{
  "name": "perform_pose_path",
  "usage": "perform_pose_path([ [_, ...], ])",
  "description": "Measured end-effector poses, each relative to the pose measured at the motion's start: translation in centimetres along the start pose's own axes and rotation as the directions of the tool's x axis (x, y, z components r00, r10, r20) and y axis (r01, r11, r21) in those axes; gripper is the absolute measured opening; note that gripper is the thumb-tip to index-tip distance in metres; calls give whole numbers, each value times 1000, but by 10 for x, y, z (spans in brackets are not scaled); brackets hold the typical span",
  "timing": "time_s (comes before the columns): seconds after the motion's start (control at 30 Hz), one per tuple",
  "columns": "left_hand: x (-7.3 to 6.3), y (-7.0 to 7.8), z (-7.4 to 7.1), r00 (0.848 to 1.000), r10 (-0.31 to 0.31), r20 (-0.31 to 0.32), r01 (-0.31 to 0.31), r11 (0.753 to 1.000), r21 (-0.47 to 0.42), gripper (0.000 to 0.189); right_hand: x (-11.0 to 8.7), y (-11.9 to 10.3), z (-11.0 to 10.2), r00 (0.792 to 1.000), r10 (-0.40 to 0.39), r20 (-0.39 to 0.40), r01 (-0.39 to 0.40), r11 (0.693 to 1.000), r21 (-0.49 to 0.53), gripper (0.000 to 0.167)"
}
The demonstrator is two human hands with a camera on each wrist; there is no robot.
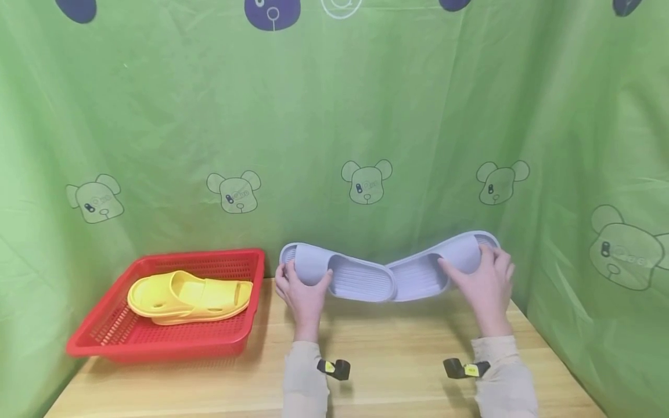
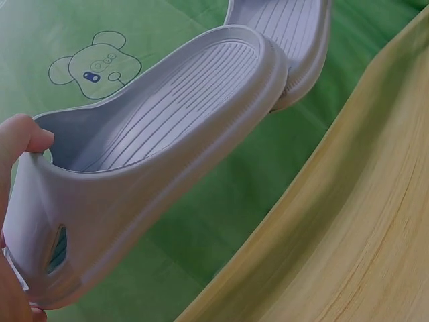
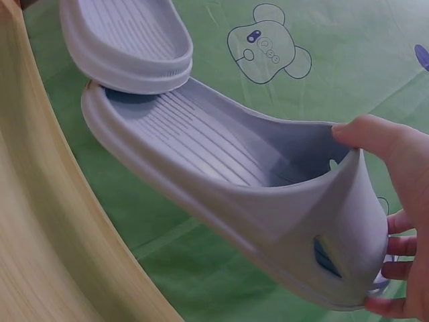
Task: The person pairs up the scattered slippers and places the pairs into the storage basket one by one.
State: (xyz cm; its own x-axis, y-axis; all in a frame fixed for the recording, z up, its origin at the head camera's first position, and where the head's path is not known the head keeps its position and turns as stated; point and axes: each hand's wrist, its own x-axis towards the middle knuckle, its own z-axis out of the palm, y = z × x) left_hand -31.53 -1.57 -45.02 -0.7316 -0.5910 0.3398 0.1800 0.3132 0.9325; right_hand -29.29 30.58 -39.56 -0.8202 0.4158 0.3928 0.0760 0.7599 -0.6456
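Note:
Two pale lavender slippers are held up above the wooden table, their heel ends overlapping in the middle. My left hand (image 1: 304,295) grips the left slipper (image 1: 360,280) by its toe strap, the thumb at the strap's opening. The right slipper (image 1: 418,277) is gripped the same way by my right hand (image 1: 487,284). In the left wrist view, the left slipper (image 2: 181,114) slants across with its ribbed footbed showing. From the right wrist, the heel of the left slipper (image 3: 127,40) lies over the heel of the right slipper (image 3: 221,154).
A red plastic basket (image 1: 172,349) stands on the left of the table (image 1: 387,354). Inside it lie yellow slippers (image 1: 204,296), one stacked on the other. Green curtain (image 1: 313,116) with bear prints hangs behind and at both sides.

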Motion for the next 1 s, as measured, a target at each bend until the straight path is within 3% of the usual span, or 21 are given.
perform_pose_path([
  [0.33,0,5,-2,999,-18,27,18,1000,-24,96,4,4,4,996,-31,-85,36,997,62,103],
  [1.0,-5,14,2,997,-52,52,51,998,29,103,-4,-8,12,998,37,-52,-32,994,107,109],
])
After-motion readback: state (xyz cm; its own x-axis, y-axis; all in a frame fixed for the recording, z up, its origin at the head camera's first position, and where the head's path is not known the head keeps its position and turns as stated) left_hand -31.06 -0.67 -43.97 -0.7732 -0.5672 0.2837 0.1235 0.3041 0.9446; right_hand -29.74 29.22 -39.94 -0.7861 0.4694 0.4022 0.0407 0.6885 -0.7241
